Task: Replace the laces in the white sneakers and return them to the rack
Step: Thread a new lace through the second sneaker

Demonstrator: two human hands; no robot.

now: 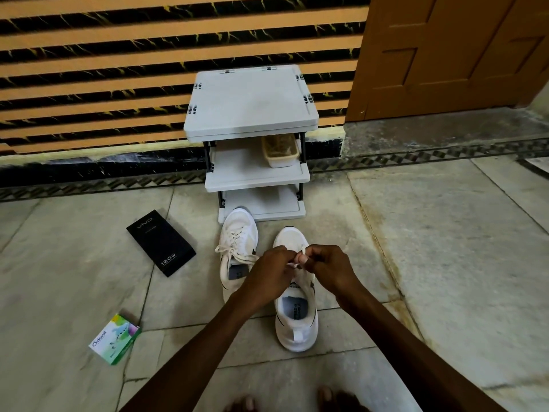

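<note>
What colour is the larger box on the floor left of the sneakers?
The larger flat rectangular box is black with pale lettering; head view.

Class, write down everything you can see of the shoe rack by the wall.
The shoe rack is pale grey and plastic-looking: three flat shelves on dark corner posts, with small black clips along the top shelf's edges. It stands upright on the tiled floor against the striped wall. A small pale tub sits at the right of its middle shelf. The toe of a white sneaker lies at the bottom shelf's front edge.
</note>
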